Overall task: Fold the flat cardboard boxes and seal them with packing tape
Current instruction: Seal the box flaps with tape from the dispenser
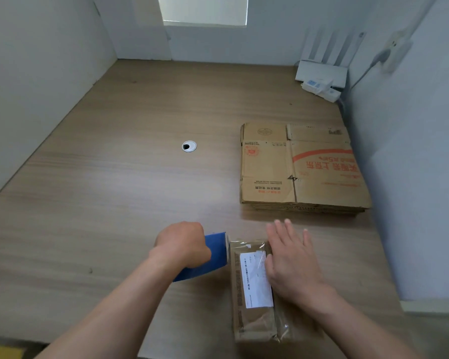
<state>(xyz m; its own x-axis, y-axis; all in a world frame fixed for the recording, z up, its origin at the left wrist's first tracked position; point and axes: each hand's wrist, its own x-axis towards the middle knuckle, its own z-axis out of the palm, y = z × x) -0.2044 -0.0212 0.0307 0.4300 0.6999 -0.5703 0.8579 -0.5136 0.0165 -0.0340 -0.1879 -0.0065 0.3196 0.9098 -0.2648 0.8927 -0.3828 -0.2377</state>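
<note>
— Cardboard: where is the folded box (252, 320) placed?
— At 6 o'clock on the counter (114, 177), pressed by the right hand (290, 265), fingers straight.
— And the left hand (182, 244)?
— It is curled round a blue tape dispenser (217, 248) at the box's 10 o'clock; flat boxes (303, 167) are stacked at 1 o'clock.

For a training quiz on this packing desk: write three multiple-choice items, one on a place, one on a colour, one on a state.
1. Where does the stack of flat boxes lie?
A. on the desk, by the right wall
B. at the near left edge
C. on the floor

2. What colour is the tape dispenser?
A. red
B. blue
C. green

3. How does the right hand lie?
A. clenched in a fist
B. flat on the folded box
C. raised clear of everything

Answers: A, the stack sits beside the right wall; B, its blue body shows past the left hand gripping it; B, straight fingers rest on the box top.
</note>
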